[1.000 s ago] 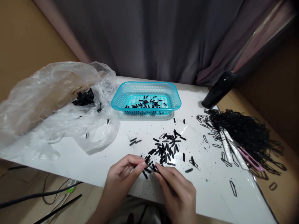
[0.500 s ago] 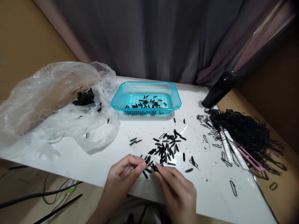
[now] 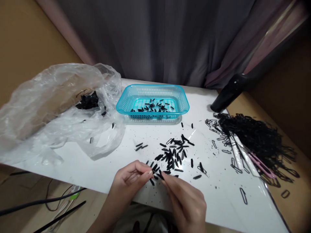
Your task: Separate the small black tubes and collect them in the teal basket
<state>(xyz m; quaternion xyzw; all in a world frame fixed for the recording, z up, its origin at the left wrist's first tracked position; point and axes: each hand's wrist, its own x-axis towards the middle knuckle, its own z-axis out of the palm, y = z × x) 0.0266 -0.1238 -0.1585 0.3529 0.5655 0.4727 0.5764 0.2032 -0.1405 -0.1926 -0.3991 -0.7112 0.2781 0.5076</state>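
My left hand (image 3: pixel 132 179) is closed in a pinch near the table's front edge; what sits between its thumb and forefinger is too small to make out. Facing it, my right hand (image 3: pixel 186 195) pinches a small black strip (image 3: pixel 160 175) that points toward the left fingertips. Just beyond the fingers lies a loose pile of short black pieces (image 3: pixel 171 157). Behind the pile stands a turquoise plastic basket (image 3: pixel 152 113) with more black pieces on its bottom.
A crumpled clear plastic bag (image 3: pixel 104 142) spreads over the left side, with a black bundle (image 3: pixel 87 100) inside. At right, a heap of black loops (image 3: pixel 252 136) lies beside a pink-handled tool (image 3: pixel 262 165). A black cylindrical object (image 3: pixel 227 97) leans behind them. Small crumbs dot the white table (image 3: pixel 136 132).
The fingertips have shifted slightly, and the small green-tinged bit seen between them earlier no longer shows. My right hand has moved a little to the right. The basket and piles look the same.
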